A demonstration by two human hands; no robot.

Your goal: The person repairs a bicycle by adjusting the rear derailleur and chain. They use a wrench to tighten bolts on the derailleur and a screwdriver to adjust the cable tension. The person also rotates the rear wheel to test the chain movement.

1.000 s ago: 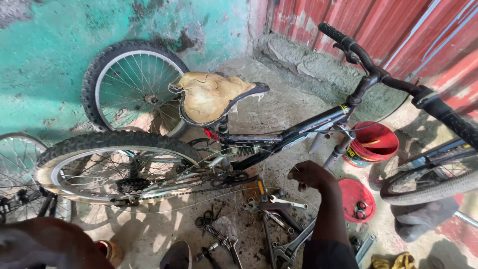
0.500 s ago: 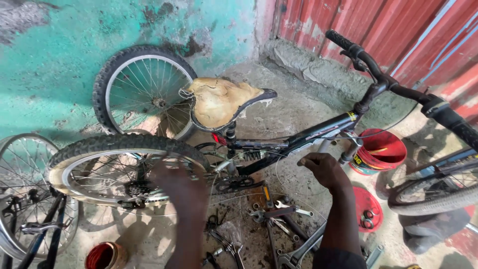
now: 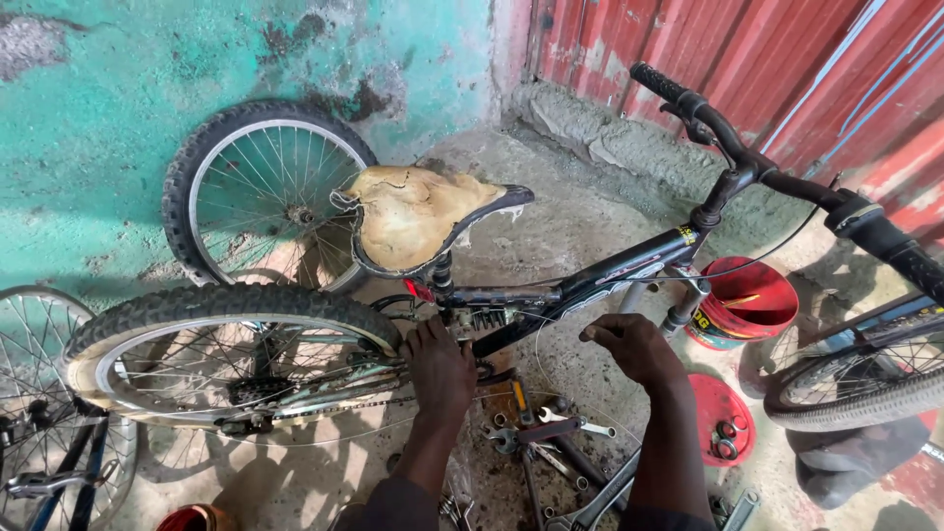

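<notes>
**Two hands low on one bicycle's frame**

One bicycle (image 3: 590,280) stands before the person, its long axis running left to right, handlebars beyond the right hand, torn saddle (image 3: 418,211) just above the left hand. The left hand (image 3: 440,369) presses against the frame beside the rear wheel (image 3: 231,344); whether it grips anything, I cannot tell. The right hand (image 3: 634,346) is curled, fingers bent under the frame tube. Several wrenches (image 3: 551,433) lie between and below both hands. One loose wheel (image 3: 261,202) leans on the wall above the left hand. One red bucket (image 3: 742,300) sits right of the right hand.

left hand (image 3: 440,366): extended, fingers curled | right hand (image 3: 632,346): fingers bent, knuckles up
</notes>
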